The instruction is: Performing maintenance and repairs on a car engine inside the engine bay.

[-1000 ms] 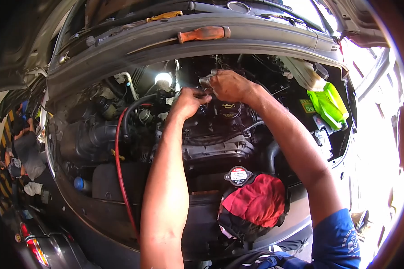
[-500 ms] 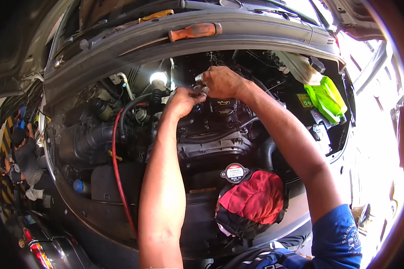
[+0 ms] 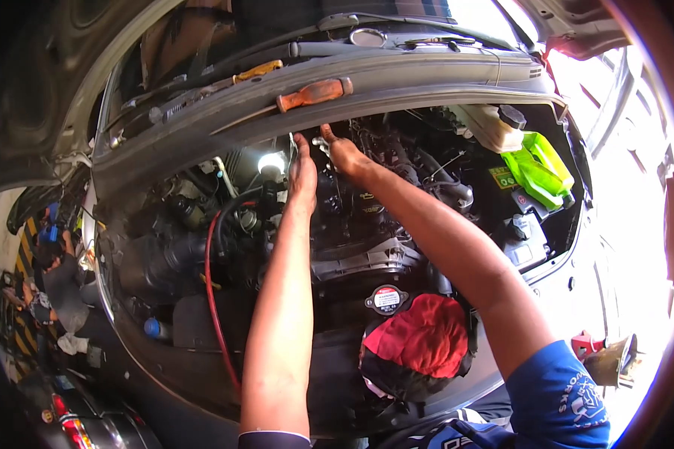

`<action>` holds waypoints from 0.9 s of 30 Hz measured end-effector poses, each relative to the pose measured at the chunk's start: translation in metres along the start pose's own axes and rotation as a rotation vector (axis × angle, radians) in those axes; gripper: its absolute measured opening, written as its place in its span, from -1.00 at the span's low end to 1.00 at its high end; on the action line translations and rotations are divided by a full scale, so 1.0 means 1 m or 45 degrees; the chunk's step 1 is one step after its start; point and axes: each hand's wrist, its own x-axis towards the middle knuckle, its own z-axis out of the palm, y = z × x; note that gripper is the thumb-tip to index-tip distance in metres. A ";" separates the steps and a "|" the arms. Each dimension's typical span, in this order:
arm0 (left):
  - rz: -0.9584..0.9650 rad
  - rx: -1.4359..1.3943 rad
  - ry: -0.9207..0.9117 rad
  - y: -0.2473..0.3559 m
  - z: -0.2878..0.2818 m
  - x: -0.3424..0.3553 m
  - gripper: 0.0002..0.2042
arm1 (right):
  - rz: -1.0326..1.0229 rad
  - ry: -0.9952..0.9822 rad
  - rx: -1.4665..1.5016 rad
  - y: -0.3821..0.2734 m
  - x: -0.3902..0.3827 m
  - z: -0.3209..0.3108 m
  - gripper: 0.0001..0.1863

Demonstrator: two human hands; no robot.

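Note:
Both my arms reach deep into a car's engine bay, under the rear edge of the cowl. My left hand is edge-on beside the engine, fingers stretched away from me, holding nothing that I can see. Just right of it, my right hand has its thumb raised and its other fingers curled by a small greyish, shiny piece, too small to name. The dark engine cover lies below the right wrist. Left of my left hand, a lit work lamp glows among the hoses. Part of the fingers is lost in shadow.
An orange-handled screwdriver lies on the cowl. A radiator cap sits near a red cloth at the front. A red hose runs along the left. A bright green container stands at the right, by the battery.
My hands, close together over the engine before, have moved apart slightly and farther under the cowl. My left fingers have straightened. The view has shifted a little.

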 end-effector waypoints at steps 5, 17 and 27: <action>0.046 -0.024 0.276 -0.012 0.011 0.038 -0.17 | 0.258 0.157 0.573 -0.002 0.040 0.008 -0.24; 0.174 -0.370 0.147 -0.061 0.020 0.092 -0.23 | -0.251 -0.322 0.839 0.007 -0.004 0.028 0.07; 0.184 -0.343 0.016 -0.091 0.021 0.099 -0.11 | 0.230 -0.554 0.943 0.003 -0.027 0.012 0.00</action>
